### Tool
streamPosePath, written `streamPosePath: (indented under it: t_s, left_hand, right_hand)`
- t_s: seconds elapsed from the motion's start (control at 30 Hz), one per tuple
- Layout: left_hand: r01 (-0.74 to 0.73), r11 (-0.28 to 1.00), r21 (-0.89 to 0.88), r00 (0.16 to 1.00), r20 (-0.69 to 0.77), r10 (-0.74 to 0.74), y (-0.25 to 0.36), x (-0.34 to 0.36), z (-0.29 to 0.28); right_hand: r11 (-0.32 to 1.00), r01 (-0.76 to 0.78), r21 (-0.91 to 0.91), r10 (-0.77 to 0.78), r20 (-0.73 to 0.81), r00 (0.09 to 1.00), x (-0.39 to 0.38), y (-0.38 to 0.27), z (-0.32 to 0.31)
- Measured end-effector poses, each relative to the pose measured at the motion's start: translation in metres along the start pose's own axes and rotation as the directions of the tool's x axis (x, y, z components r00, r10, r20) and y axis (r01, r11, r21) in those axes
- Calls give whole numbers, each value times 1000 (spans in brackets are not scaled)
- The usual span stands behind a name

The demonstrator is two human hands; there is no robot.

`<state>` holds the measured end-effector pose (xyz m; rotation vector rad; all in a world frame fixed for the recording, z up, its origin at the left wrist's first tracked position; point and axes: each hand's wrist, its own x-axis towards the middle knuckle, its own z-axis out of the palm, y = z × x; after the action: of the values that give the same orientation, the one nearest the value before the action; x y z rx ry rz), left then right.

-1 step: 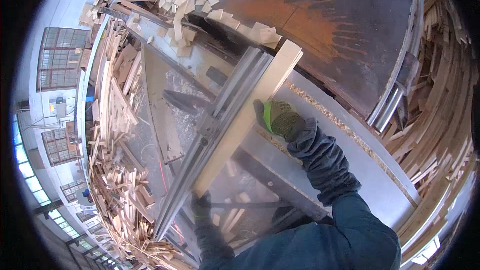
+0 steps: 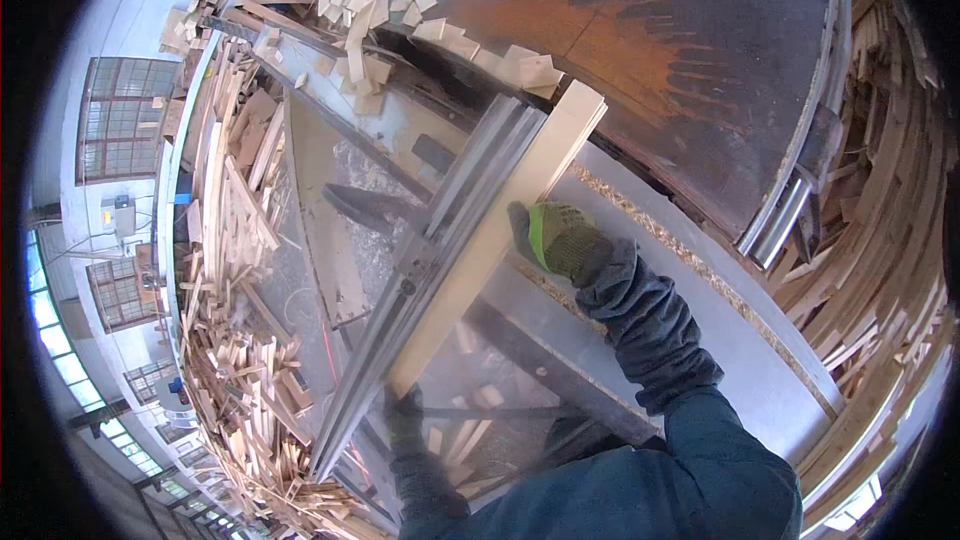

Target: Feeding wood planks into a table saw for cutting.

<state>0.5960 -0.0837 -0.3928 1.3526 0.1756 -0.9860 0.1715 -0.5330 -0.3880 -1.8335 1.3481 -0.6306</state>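
Observation:
A bundle of long, pale wooden boards (image 2: 478, 258) lies slantwise along a grey metal rail (image 2: 400, 290), its far end showing layered edges. My right hand (image 2: 562, 238), in a dark glove with a bright green band, is closed against the right side of the boards, past their middle. At the near end, my left hand (image 2: 404, 412), also gloved, grips the boards from below; its fingers are partly hidden by the wood. The rail runs close along the boards' left side.
Small wooden offcuts (image 2: 370, 70) are heaped beyond the rail. A dark, rust-stained metal table (image 2: 600, 40) lies at the far right, with a sawdust-filled groove (image 2: 690, 248) nearer me. Scrap wood is piled at left (image 2: 250, 380) and long strips (image 2: 880, 210) at right.

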Motion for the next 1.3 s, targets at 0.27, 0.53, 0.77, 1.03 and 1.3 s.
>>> streamPosePath:
  t_s: [0.27, 0.53, 0.77, 1.03, 1.3]
  left_hand:
    - [25, 998, 49, 999, -23, -24, -24, 10, 37]
    - [98, 984, 149, 995, 14, -101, -26, -36, 42]
    - [18, 989, 144, 992, -129, 1, -28, -47, 42]
    - [20, 988, 154, 1000, -27, -16, -38, -59, 59]
    - [49, 977, 207, 998, -35, -43, -39, -42, 41]
  right_hand:
    - [922, 283, -263, -301, -32, 953, 13, 87, 27]
    - [-756, 51, -653, -535, 660, 528, -20, 113, 46]
    - [-526, 162, -835, -570, 488, 661, -48, 106, 21]
    - [990, -141, 0, 118, 552, 826, -18, 35, -70]
    - [968, -110, 227, 62, 207, 976, -29, 52, -38]
